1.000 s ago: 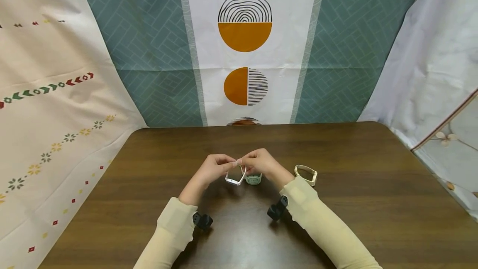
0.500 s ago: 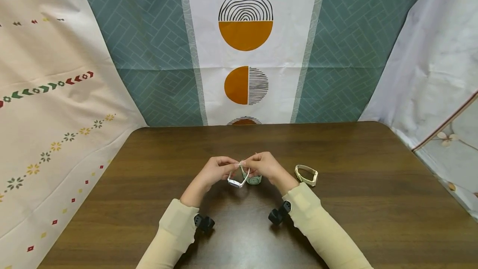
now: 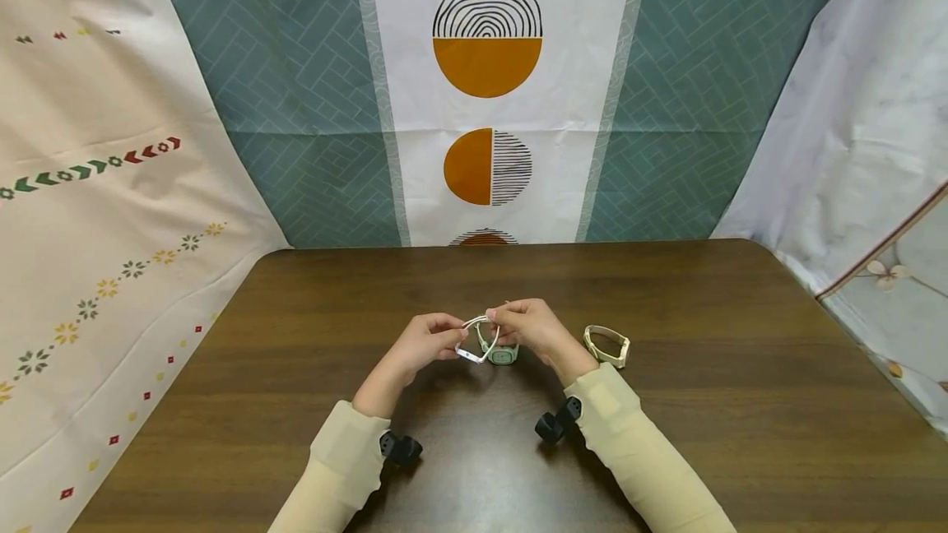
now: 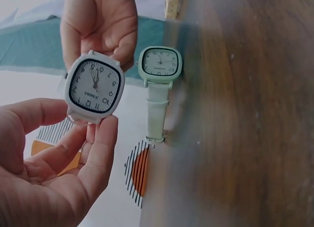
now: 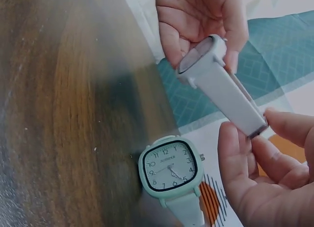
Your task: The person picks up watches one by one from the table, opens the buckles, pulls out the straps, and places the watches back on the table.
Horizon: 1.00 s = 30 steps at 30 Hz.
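A white wristwatch point(image 4: 94, 88) with a square, rounded case hangs above the table between both hands, its strap looped. My left hand point(image 3: 425, 344) pinches it close beside the case, thumb and fingers at the strap. The right hand point(image 3: 535, 334) pinches the far end of the strap, where a buckle edge shows in the right wrist view; the fingertips partly hide that end. Behind the white watch, a mint-green wristwatch point(image 5: 171, 167) rests on the table, dial facing the wearer, partly covered by the right hand's fingers in the head view.
To the right of the right hand, a pale yellow wristwatch point(image 3: 607, 346) with a looped strap lies on the brown wooden table point(image 3: 696, 434). Patterned cloth point(image 3: 311, 105) hangs behind the table's far edge. Each sleeve carries a small black camera point(image 3: 401, 449) at the wrist.
The hands have drawn slightly apart; the left fingers have gone from the strap ends to beside the case. The right hand still grips the strap end, and the watch has turned a little.
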Motion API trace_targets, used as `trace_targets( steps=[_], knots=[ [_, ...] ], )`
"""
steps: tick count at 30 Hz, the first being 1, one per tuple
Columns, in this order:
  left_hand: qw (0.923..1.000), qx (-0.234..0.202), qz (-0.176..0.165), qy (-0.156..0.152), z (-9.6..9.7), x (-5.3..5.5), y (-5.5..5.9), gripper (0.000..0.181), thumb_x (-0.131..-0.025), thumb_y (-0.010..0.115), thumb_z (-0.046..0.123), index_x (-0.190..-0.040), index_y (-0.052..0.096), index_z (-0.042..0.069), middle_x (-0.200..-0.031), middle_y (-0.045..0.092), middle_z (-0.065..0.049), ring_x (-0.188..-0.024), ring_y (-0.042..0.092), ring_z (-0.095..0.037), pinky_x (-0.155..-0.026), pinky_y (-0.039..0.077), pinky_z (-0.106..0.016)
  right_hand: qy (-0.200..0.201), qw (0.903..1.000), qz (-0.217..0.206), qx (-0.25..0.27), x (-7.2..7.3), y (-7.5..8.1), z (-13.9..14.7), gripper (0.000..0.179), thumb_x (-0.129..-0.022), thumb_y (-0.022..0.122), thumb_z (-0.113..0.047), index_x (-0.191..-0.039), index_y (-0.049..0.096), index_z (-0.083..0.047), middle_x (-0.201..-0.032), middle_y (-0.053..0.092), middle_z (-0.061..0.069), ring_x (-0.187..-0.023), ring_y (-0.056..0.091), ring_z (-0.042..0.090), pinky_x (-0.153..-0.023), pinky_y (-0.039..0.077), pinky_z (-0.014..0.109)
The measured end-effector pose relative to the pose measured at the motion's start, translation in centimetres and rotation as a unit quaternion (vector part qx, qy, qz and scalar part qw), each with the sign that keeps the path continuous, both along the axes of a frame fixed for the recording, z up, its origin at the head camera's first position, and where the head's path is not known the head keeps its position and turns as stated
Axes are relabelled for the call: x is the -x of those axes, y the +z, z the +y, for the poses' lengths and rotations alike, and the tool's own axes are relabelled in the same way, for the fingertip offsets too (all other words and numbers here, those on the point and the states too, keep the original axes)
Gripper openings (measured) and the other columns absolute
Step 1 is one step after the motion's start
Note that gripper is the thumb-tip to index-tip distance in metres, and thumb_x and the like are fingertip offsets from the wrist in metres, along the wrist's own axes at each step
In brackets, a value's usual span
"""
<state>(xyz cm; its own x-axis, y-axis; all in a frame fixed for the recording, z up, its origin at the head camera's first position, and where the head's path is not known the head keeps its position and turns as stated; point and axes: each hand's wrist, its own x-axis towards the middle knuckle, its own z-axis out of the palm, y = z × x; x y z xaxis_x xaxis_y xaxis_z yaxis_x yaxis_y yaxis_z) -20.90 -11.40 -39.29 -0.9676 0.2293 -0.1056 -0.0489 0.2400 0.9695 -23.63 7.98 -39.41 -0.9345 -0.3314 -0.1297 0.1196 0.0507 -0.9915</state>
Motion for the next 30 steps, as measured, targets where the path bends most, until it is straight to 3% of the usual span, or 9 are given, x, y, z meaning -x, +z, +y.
trace_targets(
  steps=[5,8,12,22,30],
  knots=[
    [0.9998,-0.008,0.003,0.016,0.05,-0.06,-0.20,0.029,-0.090,0.058,0.006,-0.109,0.057,-0.015,-0.086,0.061,-0.006,-0.073,0.058,-0.010,-0.072,0.057,-0.030,0.008,0.9991,-0.019,0.038,-0.10,0.31,0.12,0.021,-0.092,0.057,-0.006,-0.102,0.060,0.013,-0.077,0.063,0.004,-0.072,0.063,0.014,-0.068,0.056,0.025],
    [0.9998,-0.010,0.006,0.015,0.12,-0.11,-0.20,0.028,-0.090,0.058,0.006,-0.108,0.058,-0.015,-0.086,0.062,-0.008,-0.075,0.059,-0.012,-0.073,0.057,-0.031,0.015,0.9989,-0.017,0.042,-0.14,0.25,0.22,0.023,-0.091,0.057,-0.004,-0.102,0.059,0.015,-0.077,0.062,0.005,-0.072,0.062,0.014,-0.070,0.057,0.028],
    [0.9998,-0.009,0.002,0.018,0.24,-0.13,-0.35,0.029,-0.092,0.058,0.009,-0.108,0.058,-0.014,-0.084,0.061,-0.008,-0.076,0.060,-0.014,-0.073,0.057,-0.032,0.024,0.9989,-0.009,0.040,-0.17,0.00,0.28,0.029,-0.090,0.057,-0.003,-0.106,0.055,0.021,-0.076,0.061,0.004,-0.071,0.060,0.014,-0.069,0.056,0.027],
    [0.9993,-0.012,0.004,0.034,0.66,-0.12,-0.40,0.026,-0.090,0.063,0.014,-0.107,0.063,-0.006,-0.090,0.062,-0.012,-0.074,0.061,-0.018,-0.068,0.057,-0.030,0.034,0.9987,0.012,0.035,-0.28,-0.03,0.44,0.025,-0.091,0.059,-0.003,-0.104,0.059,0.018,-0.078,0.064,0.006,-0.073,0.062,0.016,-0.070,0.057,0.029],
    [0.9993,0.005,0.015,0.034,0.80,-0.14,-0.38,0.023,-0.089,0.065,0.014,-0.103,0.066,-0.004,-0.078,0.059,-0.002,-0.070,0.055,-0.014,-0.061,0.048,-0.023,0.041,0.9987,0.005,0.029,-0.34,-0.06,0.35,0.023,-0.089,0.061,-0.004,-0.103,0.062,0.015,-0.090,0.067,0.015,-0.078,0.066,0.019,-0.076,0.058,0.034]
  ],
)
